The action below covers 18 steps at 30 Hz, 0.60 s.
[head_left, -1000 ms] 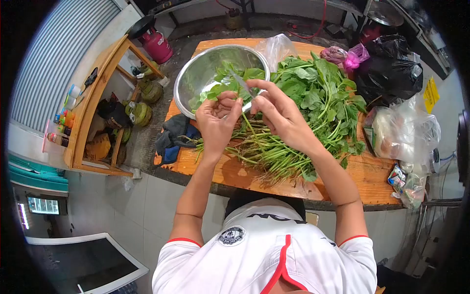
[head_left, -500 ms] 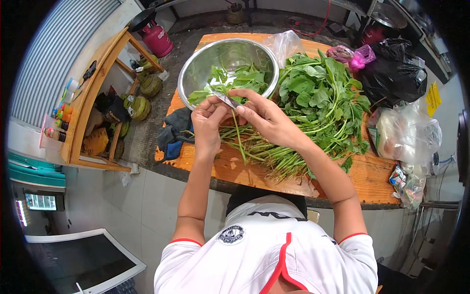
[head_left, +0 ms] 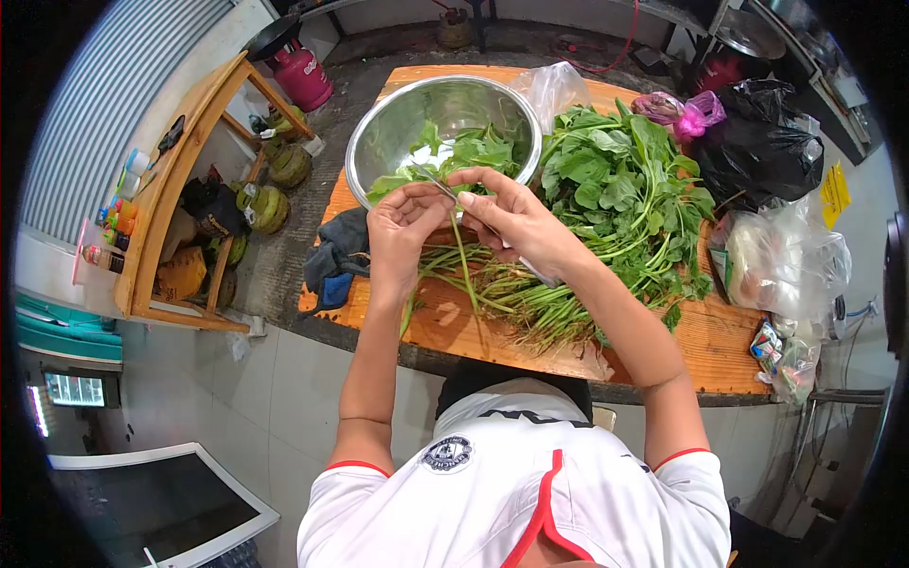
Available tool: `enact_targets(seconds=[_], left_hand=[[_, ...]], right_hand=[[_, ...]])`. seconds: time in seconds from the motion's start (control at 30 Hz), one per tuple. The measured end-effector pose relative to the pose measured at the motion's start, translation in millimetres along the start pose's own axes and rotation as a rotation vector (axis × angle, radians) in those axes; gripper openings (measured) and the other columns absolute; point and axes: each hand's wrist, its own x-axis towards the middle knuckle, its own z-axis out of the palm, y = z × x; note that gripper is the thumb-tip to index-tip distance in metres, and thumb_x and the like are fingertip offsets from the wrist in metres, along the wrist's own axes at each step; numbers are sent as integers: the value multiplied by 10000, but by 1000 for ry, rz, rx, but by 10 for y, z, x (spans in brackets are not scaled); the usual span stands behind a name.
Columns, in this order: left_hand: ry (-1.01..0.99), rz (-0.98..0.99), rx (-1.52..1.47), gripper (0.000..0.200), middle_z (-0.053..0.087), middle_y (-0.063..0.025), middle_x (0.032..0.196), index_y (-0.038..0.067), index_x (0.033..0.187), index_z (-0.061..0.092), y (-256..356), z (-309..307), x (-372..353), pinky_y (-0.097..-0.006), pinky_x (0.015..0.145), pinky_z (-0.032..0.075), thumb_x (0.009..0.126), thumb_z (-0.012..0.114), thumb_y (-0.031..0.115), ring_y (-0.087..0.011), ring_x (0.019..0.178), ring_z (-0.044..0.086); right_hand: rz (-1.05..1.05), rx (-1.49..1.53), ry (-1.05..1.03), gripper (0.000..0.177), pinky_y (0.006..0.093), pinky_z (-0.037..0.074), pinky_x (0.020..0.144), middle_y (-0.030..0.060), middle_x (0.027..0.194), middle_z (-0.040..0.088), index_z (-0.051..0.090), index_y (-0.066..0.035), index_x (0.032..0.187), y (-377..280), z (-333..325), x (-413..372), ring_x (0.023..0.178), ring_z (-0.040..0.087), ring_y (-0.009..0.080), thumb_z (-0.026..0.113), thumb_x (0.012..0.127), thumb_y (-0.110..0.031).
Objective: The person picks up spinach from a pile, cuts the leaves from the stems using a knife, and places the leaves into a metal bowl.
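My left hand [head_left: 405,222] pinches a green stem [head_left: 466,267], which hangs down below the fingers. Close beside it, my right hand [head_left: 516,222] is closed on a knife [head_left: 436,181], its blade pointing up and left toward the stem. Both hands are over the near rim of a steel bowl [head_left: 365,128], where loose green leaves [head_left: 480,151] lie. To the right of the bowl spreads a big heap of leafy greens [head_left: 606,170], its stems and roots toward me.
The wooden table [head_left: 701,336] also bears a dark cloth [head_left: 339,248] at left and a clear bag [head_left: 551,90] behind the bowl. Black bag [head_left: 762,142], pink bag [head_left: 699,114] and clear bags [head_left: 786,260] stand at right. A wooden shelf [head_left: 194,123] is at far left.
The knife has turned in my right hand, with its handle now showing below the palm. The leaves at my fingertips have dropped away from the stem top, and another stem shows below my left hand.
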Motion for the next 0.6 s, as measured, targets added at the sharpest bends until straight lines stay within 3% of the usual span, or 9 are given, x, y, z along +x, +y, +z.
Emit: enact_targets(seconds=[0.17,0.37,0.5,0.53,0.6], left_hand=[[-39,-74,14,355,656,-92,925,-18,1120,539,36,-55,-14,-251,703,564,795,681,-8,-126,802,653],[-52,-145,-38,300,660,-94,900,-19,1101,550,70,-163,-4,-248,698,567,831,663,45,-121,775,654],[-29,-169,-149,194,670,-89,882,-8,1001,601,84,-230,58,-241,695,559,827,669,43,-123,745,654],[-17,-176,-160,166,671,-84,881,-5,981,611,87,-242,67,-240,696,560,831,664,44,-120,747,654],[-20,-177,-203,129,673,-69,880,0,961,629,93,-244,70,-231,701,557,842,649,46,-109,751,651]], right_hand=[[99,273,-32,310,145,269,419,-55,780,451,494,-159,1244,6,-83,156,569,393,17,531,963,-285],[186,606,-65,278,134,294,405,-5,828,488,495,-108,1181,60,-177,277,576,409,21,501,975,-294],[182,351,-131,335,143,295,405,4,845,503,472,-95,1230,-33,-78,120,579,407,23,481,980,-318],[159,310,-177,433,151,298,422,-4,841,503,413,-109,1345,-21,-74,88,577,394,24,478,980,-332],[116,266,-196,482,158,302,434,-10,829,502,365,-121,1396,-20,-50,40,578,389,28,479,979,-333]])
